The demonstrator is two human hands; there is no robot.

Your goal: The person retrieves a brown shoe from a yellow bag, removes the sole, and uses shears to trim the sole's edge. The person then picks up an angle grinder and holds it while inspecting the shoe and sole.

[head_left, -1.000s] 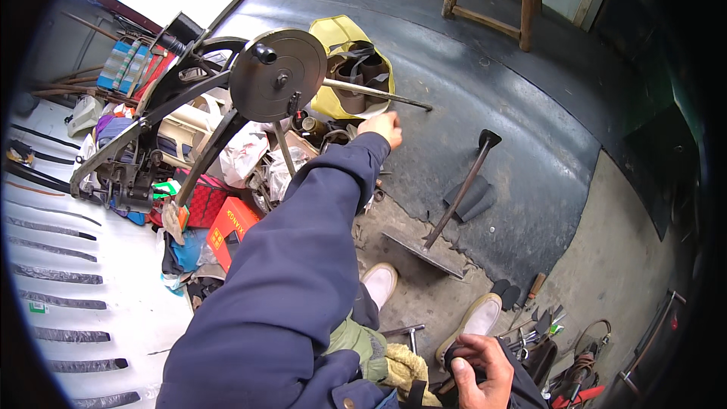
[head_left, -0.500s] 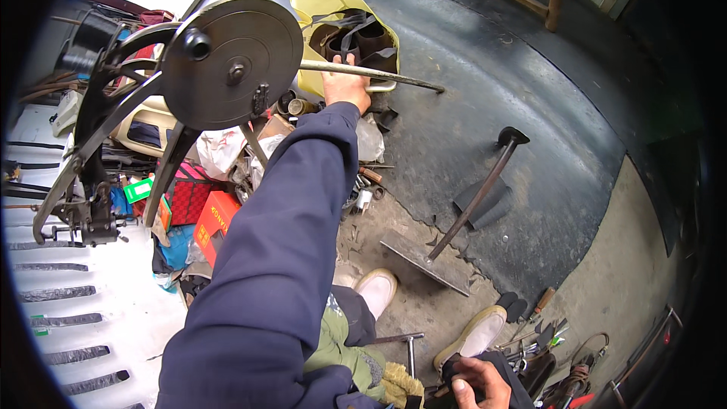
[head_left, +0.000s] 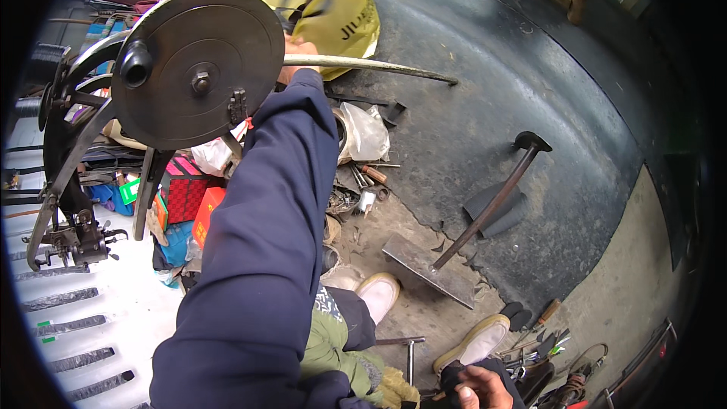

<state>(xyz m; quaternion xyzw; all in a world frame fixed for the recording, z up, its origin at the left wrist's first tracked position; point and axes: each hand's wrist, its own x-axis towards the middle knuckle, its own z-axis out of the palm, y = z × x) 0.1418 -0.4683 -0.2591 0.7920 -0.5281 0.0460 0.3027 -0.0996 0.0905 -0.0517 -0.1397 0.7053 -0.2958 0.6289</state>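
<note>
Cluttered workshop, black machine (head_left: 195, 68) with crank wheel, metal stand (head_left: 485, 205), scattered hand tools (head_left: 544, 348)

The navy-sleeved left arm (head_left: 254, 257) stretches far forward, the left hand (head_left: 301, 48) partly hidden, its grip unclear; the right hand (head_left: 486, 388) sits low, close to the body, curled.

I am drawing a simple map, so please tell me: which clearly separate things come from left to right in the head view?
Dark strips, red-orange box, yellow bag, metal stand.
</note>
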